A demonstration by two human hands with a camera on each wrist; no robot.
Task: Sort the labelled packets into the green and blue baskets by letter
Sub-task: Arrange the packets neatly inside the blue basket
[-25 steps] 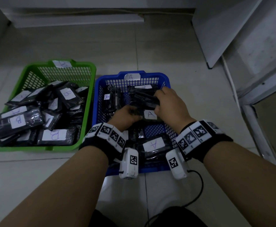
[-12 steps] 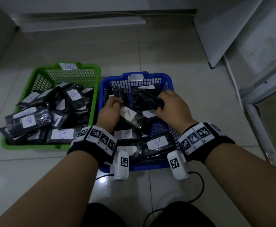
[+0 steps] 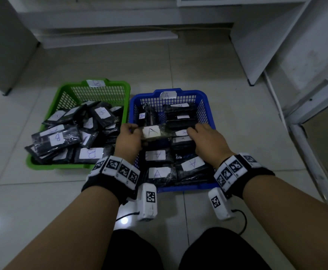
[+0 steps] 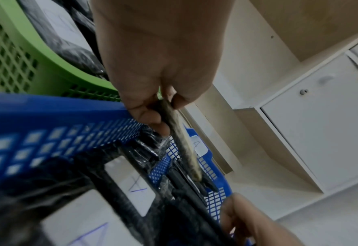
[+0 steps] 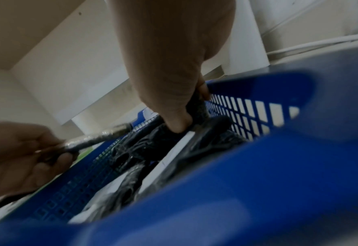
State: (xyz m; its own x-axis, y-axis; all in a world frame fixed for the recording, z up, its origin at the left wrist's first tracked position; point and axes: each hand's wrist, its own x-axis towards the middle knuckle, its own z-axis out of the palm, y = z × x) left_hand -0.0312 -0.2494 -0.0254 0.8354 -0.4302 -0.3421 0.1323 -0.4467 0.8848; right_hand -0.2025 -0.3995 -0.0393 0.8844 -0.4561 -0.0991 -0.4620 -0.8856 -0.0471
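- An "A" packet is pinched in the left hand over the blue basket.
- Another black packet inside is grasped by the right hand.
- The green basket is seen at 9 o'clock, full of B packets.

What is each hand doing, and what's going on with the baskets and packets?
Left hand: pinches a black plastic packet labelled A, lifted over the blue basket.
Right hand: grips a dark packet inside the blue basket.
Blue plastic mesh basket: holds A packets.
Green plastic mesh basket: piled with B packets.
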